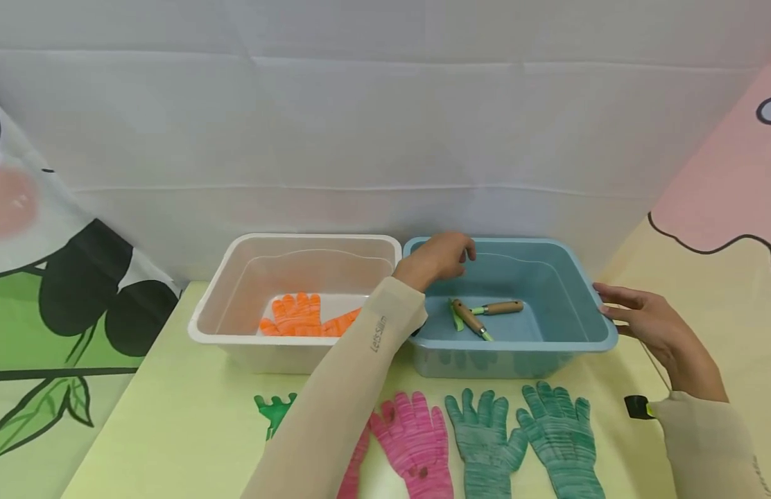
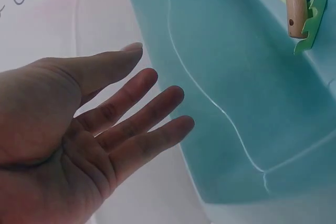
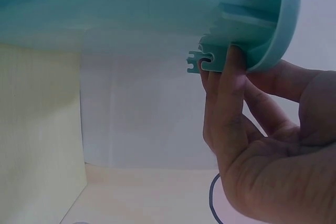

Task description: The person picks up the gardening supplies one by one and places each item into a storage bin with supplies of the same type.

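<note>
My left hand [image 1: 440, 258] hovers over the back left corner of the blue plastic tub [image 1: 516, 346]. In the left wrist view its fingers are loosely extended and hold nothing. At the tub's right end my right hand [image 1: 656, 326] grips the rim; the right wrist view shows the fingers under the edge. Two small hand tools with wooden handles lie crossed on the tub floor. One has a light green toothed head [image 2: 315, 19]; the head of the other tool [image 1: 500, 307] cannot be made out.
Left of the tub stands a white tub [image 1: 242, 339] with orange gloves [image 1: 298, 315] inside. In front lie pink gloves [image 1: 417, 443], green gloves [image 1: 563, 436] and a green toothed piece [image 1: 275, 410], partly behind my left sleeve. A white cloth [image 1: 385, 125] hangs behind.
</note>
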`<state>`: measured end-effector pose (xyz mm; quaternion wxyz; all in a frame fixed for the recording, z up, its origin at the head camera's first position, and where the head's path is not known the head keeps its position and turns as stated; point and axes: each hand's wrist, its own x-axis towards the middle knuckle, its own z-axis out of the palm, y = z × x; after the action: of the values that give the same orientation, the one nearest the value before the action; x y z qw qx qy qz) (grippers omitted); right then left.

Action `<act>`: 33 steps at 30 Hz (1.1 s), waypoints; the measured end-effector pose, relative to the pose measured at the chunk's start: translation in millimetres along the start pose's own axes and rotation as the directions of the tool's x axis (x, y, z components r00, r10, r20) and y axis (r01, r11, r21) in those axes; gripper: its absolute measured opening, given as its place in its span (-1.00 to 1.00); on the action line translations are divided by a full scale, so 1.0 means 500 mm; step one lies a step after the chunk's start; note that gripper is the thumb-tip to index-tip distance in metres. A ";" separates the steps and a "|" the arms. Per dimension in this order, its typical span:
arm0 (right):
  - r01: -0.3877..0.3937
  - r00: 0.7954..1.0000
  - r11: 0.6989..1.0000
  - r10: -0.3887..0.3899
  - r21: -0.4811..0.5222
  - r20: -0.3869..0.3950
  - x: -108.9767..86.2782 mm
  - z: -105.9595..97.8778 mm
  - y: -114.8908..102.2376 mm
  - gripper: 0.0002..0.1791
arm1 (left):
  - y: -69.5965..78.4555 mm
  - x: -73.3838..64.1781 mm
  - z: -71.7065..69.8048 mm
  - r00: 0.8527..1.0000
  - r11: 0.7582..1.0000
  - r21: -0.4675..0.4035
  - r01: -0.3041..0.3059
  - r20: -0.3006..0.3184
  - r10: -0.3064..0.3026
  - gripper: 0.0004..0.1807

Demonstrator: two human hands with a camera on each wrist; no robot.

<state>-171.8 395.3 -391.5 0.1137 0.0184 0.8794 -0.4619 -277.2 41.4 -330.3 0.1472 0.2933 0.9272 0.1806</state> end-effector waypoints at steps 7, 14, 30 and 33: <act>-0.007 1.000 1.000 0.007 -0.019 -0.003 0.006 -0.007 0.002 -0.26 | 0.000 -0.011 -0.004 0.998 0.999 0.009 -0.038 -0.049 0.038 -0.62; -0.022 1.000 0.999 0.022 -0.039 0.004 0.006 -0.016 0.004 -0.26 | -0.001 -0.025 -0.014 0.995 0.996 0.040 -0.077 -0.060 0.079 -0.63; -0.012 1.000 0.999 0.011 -0.048 -0.019 0.000 -0.024 0.016 -0.24 | -0.040 -0.088 -0.021 0.986 0.994 0.020 -0.105 -0.131 0.106 -0.63; -0.008 1.000 0.999 0.007 -0.033 -0.012 -0.001 -0.024 0.018 -0.23 | -0.052 -0.103 -0.021 0.981 0.994 0.014 -0.110 -0.160 0.111 -0.65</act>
<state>-172.5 410.1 -392.1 0.1106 0.0225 0.8874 -0.4469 -253.5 -12.0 -323.4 0.0611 0.3292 0.9187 0.2094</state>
